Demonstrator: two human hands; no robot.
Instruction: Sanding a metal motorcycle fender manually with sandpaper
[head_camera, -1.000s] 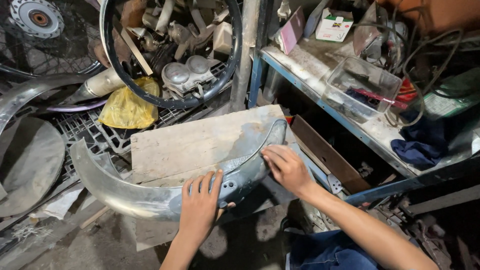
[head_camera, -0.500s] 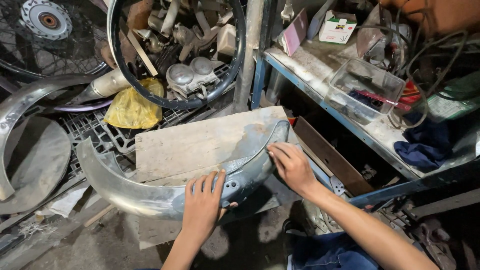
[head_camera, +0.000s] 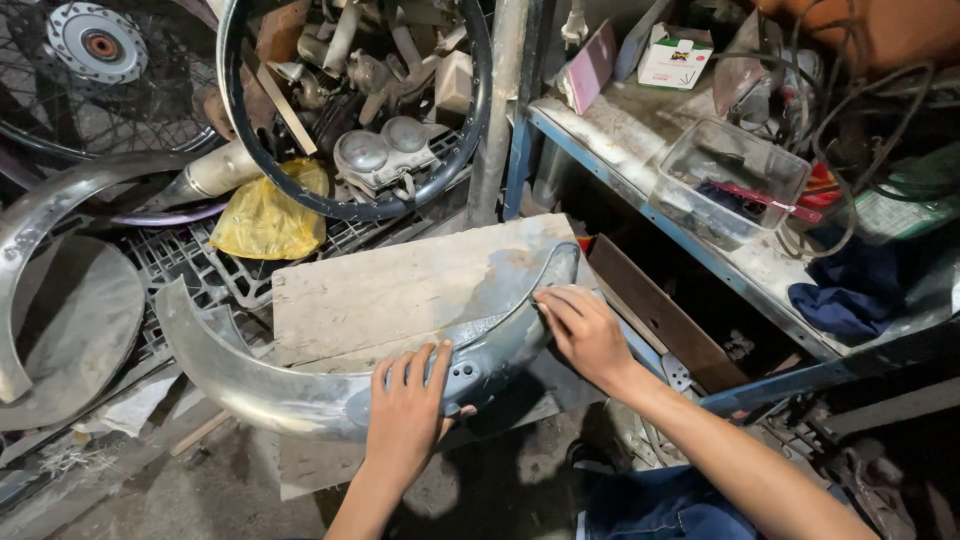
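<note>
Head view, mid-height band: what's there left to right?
Second curved metal fender → yellow plastic bag → left hand pressing on the curved fender → right hand at the fender's end → clear plastic box → dark blue cloth.

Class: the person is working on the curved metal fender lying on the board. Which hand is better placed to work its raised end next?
Probably the right hand: its fingers touch the fender near that end. The left hand lies flat mid-fender, pinning it.
</note>
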